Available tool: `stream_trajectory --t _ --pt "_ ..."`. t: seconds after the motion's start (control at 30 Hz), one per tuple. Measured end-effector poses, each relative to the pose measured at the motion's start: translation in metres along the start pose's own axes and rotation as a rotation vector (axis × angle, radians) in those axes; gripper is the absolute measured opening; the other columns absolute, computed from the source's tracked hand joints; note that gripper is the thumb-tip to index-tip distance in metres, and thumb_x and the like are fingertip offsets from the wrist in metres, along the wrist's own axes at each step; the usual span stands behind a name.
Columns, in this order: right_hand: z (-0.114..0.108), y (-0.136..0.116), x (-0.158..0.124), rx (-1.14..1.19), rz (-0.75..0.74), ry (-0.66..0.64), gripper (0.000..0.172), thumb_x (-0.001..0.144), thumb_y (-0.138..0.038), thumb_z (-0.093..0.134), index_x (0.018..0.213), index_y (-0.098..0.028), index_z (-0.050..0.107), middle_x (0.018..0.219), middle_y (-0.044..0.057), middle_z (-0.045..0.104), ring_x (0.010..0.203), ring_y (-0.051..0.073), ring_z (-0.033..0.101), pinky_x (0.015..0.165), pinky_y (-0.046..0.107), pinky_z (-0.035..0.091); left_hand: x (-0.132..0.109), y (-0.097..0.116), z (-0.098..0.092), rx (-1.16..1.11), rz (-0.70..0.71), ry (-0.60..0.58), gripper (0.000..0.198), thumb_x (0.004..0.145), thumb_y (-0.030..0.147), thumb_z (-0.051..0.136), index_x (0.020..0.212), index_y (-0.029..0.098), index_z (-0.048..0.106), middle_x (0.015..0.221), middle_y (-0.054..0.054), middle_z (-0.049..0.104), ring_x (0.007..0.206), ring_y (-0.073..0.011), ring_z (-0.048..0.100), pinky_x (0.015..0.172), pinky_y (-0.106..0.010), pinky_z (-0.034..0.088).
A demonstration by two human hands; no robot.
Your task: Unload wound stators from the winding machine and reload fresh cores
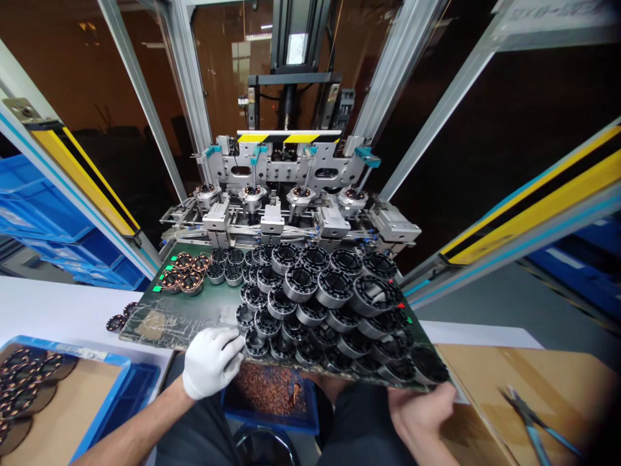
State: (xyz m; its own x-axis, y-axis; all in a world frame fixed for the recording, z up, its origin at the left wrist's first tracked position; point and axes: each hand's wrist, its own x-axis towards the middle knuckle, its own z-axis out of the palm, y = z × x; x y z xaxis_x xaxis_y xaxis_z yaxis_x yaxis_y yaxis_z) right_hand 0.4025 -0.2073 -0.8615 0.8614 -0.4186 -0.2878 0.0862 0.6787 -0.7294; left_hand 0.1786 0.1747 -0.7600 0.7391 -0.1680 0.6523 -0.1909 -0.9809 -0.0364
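My left hand (213, 362), in a white glove, is at the front edge of the green board (204, 307). Its fingers lie bent beside the nearest front ring (256, 343), with nothing seen inside them. Bare, my right hand (422, 411) is at the board's right front corner, just below a black-and-metal ring (429, 366); its fingers are mostly hidden there. Between the hands, many slotted stator cores (334, 288) stand in tight rows, some stacked. Several copper-wound stators (189, 278) sit at the board's back left.
Behind the board stands a machine with several fixtures (301, 197) and a striped bar (288, 138). To the left is a blue-rimmed tray (123, 369) with wound stators. Pliers (526, 414) lie on cardboard (548, 382) at right. A blue bin (310, 414) of copper scraps sits below.
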Motion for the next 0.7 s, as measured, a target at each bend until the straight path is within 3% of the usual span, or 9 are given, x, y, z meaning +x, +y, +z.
stream_trajectory --t 0.33,0.7 --pt "-0.0031 0.0028 0.0013 0.023 0.028 0.007 0.045 0.062 -0.046 0.077 0.104 -0.028 0.075 0.108 0.002 0.086 0.112 0.036 0.083 0.075 0.05 0.078 0.0007 -0.0016 0.0007 0.006 0.008 0.008 0.026 0.117 0.027 0.05 0.123 0.022 0.075 0.114 -0.006 0.084 0.101 -0.0267 0.078 0.088 -0.041 0.057" --pt "-0.0021 0.0027 0.001 -0.004 0.031 0.017 0.043 0.069 -0.046 0.067 0.108 -0.029 0.076 0.108 0.002 0.086 0.109 0.035 0.084 0.074 0.051 0.077 -0.0002 -0.0015 0.0015 -0.007 0.005 0.004 0.025 0.115 0.025 0.053 0.124 0.022 0.076 0.115 -0.006 0.084 0.102 -0.027 0.078 0.089 -0.041 0.057"
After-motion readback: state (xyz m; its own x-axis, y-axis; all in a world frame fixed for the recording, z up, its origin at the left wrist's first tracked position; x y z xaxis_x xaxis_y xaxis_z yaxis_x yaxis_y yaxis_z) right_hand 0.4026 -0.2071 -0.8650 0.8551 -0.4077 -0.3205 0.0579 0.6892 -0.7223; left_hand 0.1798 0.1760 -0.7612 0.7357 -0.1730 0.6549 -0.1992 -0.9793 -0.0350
